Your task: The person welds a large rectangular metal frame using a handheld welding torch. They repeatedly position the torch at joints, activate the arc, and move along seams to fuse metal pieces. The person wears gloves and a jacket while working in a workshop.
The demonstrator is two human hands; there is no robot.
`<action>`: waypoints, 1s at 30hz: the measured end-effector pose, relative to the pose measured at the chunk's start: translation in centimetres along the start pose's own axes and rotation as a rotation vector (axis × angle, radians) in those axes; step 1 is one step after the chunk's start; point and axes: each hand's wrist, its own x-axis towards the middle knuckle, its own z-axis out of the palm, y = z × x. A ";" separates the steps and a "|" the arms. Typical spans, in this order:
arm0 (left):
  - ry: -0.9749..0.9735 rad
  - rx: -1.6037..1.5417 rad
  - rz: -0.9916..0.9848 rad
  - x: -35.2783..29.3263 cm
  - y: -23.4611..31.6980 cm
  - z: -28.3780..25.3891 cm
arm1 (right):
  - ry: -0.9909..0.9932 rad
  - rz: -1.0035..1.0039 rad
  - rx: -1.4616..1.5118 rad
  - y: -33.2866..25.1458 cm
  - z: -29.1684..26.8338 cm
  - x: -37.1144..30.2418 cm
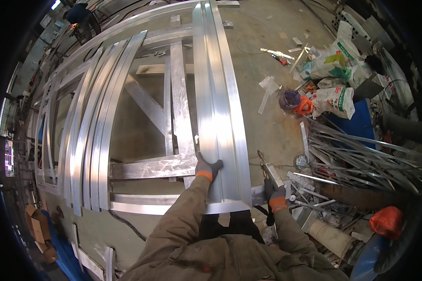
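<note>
A long shiny aluminium profile (208, 107) lies lengthwise along the right side of a metal frame (183, 103). Near its close end my left hand (206, 168), in a dark glove with an orange cuff, grips the left edge. Its thumb lies across the top face; some fingers are hidden at the edge. To the right of the frame, my right hand (274, 191), gloved alike, is closed around a silver-grey hand tool (271, 173) with a narrow tip pointing away from me. The tool's exact kind is unclear, and it is apart from the profile.
Several loose aluminium strips (91, 126) rest across the frame's left part. On the right floor lie a pile of thin metal strips (356, 150), white sacks (333, 100) and a red bag (386, 222). A cardboard box (38, 227) stands lower left. Another person (82, 18) works far left near sparks.
</note>
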 end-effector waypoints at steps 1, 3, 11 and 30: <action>-0.018 0.026 -0.016 0.2 0.1 -0.1 | -0.002 0.019 -0.075 1.0 0.1 0.2; -0.032 0.047 -0.020 0.4 0.1 -0.4 | -0.003 0.027 -0.173 2.5 0.5 0.9; -0.022 0.164 0.069 2.6 -2.1 0.8 | -0.128 -0.140 -0.119 -2.8 -2.6 -1.3; -0.130 0.348 -0.202 4.9 -1.6 0.9 | -0.109 -0.194 -0.165 -18.5 -11.1 -4.1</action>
